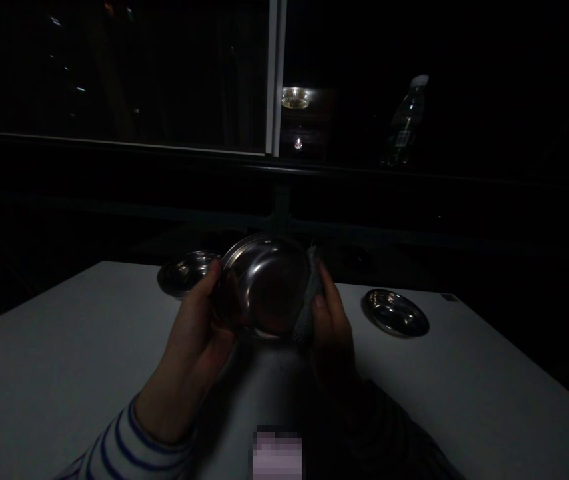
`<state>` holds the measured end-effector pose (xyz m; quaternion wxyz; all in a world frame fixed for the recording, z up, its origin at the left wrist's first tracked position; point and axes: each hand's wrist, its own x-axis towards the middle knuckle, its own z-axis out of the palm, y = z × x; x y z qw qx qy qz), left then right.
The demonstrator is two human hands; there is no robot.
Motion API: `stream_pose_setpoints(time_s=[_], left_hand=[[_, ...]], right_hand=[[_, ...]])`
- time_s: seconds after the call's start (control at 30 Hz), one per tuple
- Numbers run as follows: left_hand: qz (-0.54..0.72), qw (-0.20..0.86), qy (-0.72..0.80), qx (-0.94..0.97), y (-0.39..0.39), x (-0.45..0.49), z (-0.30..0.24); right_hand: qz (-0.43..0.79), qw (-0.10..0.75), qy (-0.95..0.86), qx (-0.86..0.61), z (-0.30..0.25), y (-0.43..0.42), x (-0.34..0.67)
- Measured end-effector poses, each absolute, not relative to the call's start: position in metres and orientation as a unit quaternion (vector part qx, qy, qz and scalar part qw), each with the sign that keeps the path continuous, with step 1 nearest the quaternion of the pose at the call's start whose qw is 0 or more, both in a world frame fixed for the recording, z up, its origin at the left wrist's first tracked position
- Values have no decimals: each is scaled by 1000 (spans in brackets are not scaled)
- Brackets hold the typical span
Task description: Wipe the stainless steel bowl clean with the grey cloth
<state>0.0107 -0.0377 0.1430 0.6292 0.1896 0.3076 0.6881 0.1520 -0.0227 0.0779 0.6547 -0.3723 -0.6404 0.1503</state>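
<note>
Wearing striped sleeves, pale with dark blue bands on the left arm, deep in shadow on the right. Reaching forward over a white table with both hands. Pinching a shiny steel bowl at its left side with the left hand, with the thumb up on the edge and the other fingers mostly hidden below or behind. Pressing a grey cloth to the right side of the same bowl with the right hand, curled around the cloth and squeezing it against the metal. Holding the steel bowl raised and tilted between both hands, above the table. Cannot tell inside from underside in such dim light.

Can see a second bowl just behind the left hand, at the far side of the table, partly covered by that hand. Can see a shallow dish to the right, apart from the right hand, resting on the table near the far right corner. Farther back, can make out a window with a light frame at upper left, and a clear bottle with a white cap at upper right. Cannot make out the pixelated patch at the bottom edge.
</note>
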Motion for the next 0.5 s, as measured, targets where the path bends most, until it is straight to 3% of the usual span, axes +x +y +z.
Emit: stream_pose_setpoints(time_s=[0.3, 0.5], left_hand=[[566, 700, 368, 236, -40, 2, 145], [642, 664, 335, 186, -35, 1, 143]], right_hand=[[196, 575, -709, -359, 103, -22, 184], [140, 560, -749, -325, 96, -21, 180]])
